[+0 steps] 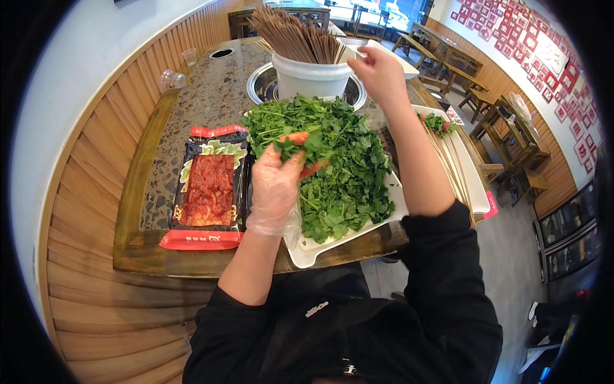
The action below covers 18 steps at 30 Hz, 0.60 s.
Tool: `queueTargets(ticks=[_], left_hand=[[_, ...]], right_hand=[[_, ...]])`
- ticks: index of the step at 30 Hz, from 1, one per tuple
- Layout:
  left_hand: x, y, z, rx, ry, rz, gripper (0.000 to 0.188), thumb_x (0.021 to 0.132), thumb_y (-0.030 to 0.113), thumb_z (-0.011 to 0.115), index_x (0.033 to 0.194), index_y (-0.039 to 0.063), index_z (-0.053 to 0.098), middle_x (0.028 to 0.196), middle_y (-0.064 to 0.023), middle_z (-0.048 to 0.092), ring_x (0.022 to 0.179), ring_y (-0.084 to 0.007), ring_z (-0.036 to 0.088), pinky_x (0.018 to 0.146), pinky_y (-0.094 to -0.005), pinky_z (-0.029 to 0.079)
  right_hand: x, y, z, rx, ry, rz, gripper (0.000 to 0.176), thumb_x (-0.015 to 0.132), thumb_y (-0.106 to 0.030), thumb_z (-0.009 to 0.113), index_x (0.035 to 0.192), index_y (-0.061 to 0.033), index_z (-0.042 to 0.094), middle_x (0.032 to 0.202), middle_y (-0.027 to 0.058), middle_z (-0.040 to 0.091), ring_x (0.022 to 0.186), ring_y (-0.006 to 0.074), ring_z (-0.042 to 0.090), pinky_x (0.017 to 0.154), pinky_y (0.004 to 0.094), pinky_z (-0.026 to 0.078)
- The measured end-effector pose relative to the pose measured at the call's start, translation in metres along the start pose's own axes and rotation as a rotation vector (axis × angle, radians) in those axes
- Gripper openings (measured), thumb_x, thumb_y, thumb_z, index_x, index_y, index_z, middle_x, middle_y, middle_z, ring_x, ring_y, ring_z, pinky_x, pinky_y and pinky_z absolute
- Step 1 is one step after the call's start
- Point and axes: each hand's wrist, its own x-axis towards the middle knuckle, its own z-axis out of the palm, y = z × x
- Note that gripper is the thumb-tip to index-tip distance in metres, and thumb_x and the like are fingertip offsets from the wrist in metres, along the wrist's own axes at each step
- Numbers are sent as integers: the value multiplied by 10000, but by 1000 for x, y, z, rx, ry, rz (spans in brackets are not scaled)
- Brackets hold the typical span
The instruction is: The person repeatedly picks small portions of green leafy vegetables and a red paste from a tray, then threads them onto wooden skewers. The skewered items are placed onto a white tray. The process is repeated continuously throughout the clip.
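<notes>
My left hand (276, 180) wears a clear plastic glove with orange-red staining about the fingers. It grips a small bunch of cilantro (314, 149) above a heap of cut cilantro (345, 192) on a white tray (307, 257). At the right rim of a white bucket (312, 79), my bare right hand (381, 74) has its fingers bent; whether they hold anything is hidden. Brown wooden skewers (302, 38) stand packed in that bucket. Left of the tray lies a black-and-red food packet (204, 237) with a red, sauce-coated slab (208, 187) on top.
A second white tray (472, 177) at the right holds several skewers (448, 163) threaded with greens. The bucket stands over a round metal-rimmed well (259, 89). Clear plastic cups (171, 80) lie near the left wall. Wooden benches (455, 72) stand beyond the table.
</notes>
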Motion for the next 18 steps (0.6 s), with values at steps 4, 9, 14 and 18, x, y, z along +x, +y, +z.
queueTargets(ticks=[4, 9, 14, 18], left_hand=[[4, 14, -10, -167, -31, 218, 251, 920, -81, 432, 1136, -11, 540, 1152, -142, 578, 1054, -252, 592, 908, -425, 545], [6, 19, -11, -190, 176, 273, 231, 913, -72, 480, 1124, 1, 540, 1154, -129, 575, 1041, -243, 597, 912, -406, 540], [5, 18, -11, -176, 159, 300, 230, 919, -60, 487, 1139, -10, 533, 1182, -138, 570, 1054, -270, 598, 928, -410, 527], [6, 14, -11, -159, 142, 239, 225, 914, -78, 473, 1115, -11, 549, 1189, -134, 570, 1060, -247, 595, 949, -454, 515]], right_hand=[[45, 23, 27, -17, 8, -35, 394, 752, -357, 704, 1031, -78, 701, 910, 146, 699, 837, 277, 673, 780, 363, 522], [52, 30, 35, 5, 56, -148, 247, 799, -327, 656, 923, -129, 735, 862, 120, 701, 813, 295, 665, 771, 367, 518], [58, -19, -32, 85, 309, -161, 199, 878, -164, 590, 933, 15, 657, 720, 69, 641, 668, 155, 588, 609, 299, 459], [50, -75, -122, 289, 529, -462, 138, 894, -110, 582, 874, 4, 656, 691, 41, 627, 618, 85, 561, 550, 228, 441]])
